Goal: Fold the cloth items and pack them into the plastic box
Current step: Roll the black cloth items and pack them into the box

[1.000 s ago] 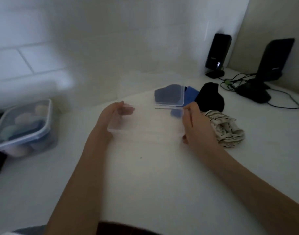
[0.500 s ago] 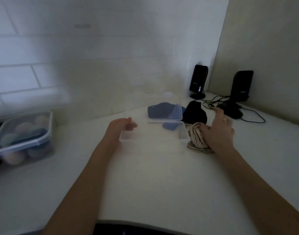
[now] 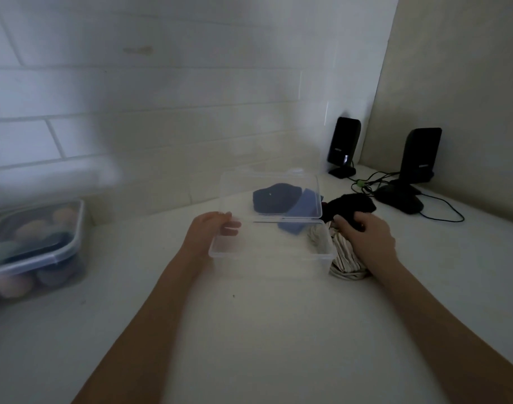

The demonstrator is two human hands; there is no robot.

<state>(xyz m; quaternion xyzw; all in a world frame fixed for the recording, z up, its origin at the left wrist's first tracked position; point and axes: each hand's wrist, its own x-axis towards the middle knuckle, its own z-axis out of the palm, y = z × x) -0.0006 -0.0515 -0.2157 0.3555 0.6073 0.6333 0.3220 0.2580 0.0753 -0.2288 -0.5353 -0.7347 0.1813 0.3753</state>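
Reaching across the pale countertop (image 3: pixel 264 330), we have our right hand (image 3: pixel 366 237) closed round the crumpled black cloth (image 3: pixel 351 205), which lies just right of the clear plastic box (image 3: pixel 270 255) and behind the striped cream cloth (image 3: pixel 345 260). The box sits open and seemingly empty, its long axis left to right; navy and blue cloths (image 3: pixel 281 202) show dimly through its raised lid. Our left hand (image 3: pixel 211 228) steadies the box's left end, fingers curled on the rim

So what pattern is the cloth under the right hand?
Pale cream with thin dark stripes, the striped cloth beneath the right hand; the head view shows it.
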